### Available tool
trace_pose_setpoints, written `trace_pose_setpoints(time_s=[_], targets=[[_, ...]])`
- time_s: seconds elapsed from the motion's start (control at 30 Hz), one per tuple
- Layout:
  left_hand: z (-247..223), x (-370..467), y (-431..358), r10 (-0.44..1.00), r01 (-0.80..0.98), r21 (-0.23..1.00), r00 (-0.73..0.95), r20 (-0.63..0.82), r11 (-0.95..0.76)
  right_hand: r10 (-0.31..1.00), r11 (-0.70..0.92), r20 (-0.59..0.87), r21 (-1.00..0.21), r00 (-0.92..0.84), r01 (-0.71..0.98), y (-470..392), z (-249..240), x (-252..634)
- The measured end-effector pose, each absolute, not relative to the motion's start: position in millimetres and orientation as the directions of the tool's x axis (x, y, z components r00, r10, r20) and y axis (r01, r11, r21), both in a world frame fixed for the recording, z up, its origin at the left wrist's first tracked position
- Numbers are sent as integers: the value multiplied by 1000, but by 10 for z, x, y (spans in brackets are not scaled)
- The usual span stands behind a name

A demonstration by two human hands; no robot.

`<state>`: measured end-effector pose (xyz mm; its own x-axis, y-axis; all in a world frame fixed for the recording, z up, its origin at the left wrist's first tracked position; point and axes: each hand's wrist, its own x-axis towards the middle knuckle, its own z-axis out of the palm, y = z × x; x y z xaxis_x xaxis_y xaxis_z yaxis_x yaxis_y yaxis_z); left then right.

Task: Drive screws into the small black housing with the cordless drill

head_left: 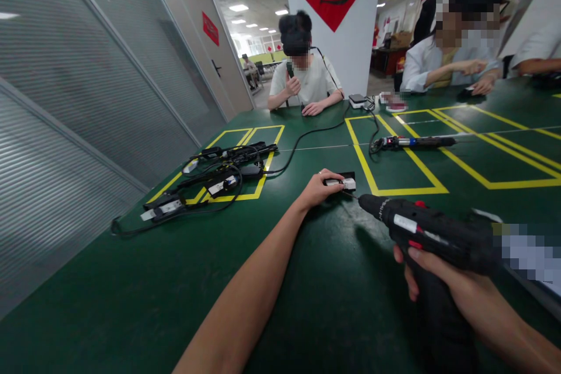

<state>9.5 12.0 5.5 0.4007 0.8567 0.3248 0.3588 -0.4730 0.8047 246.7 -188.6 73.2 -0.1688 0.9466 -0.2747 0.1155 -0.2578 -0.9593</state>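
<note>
My right hand (438, 274) is wrapped round the grip of a black cordless drill (433, 231) with red buttons. The drill points left, and its thin bit reaches the near side of a small black block with a white label (348, 184) on the green table. Whether the bit touches the block, I cannot make out. My left hand (322, 188) grips the block from its left side, thumb and fingers closed over it. The fingers cover part of the block.
Black adapters and cables (236, 166) lie in the yellow-taped area at left. Beyond my hands, to the right, rests a black pen-shaped electric screwdriver (416, 142) with a cord. Two people sit across the table (280, 245), one holding a dark tool. A white box (359, 100) stands near them.
</note>
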Motion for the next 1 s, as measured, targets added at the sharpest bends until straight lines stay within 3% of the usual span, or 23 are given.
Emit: trace_pose_setpoints(time_s=[1.0], targets=[[33, 89, 135, 854, 357, 803, 404, 328, -478, 945, -272, -279, -960, -171, 62, -1888, 752, 2445]])
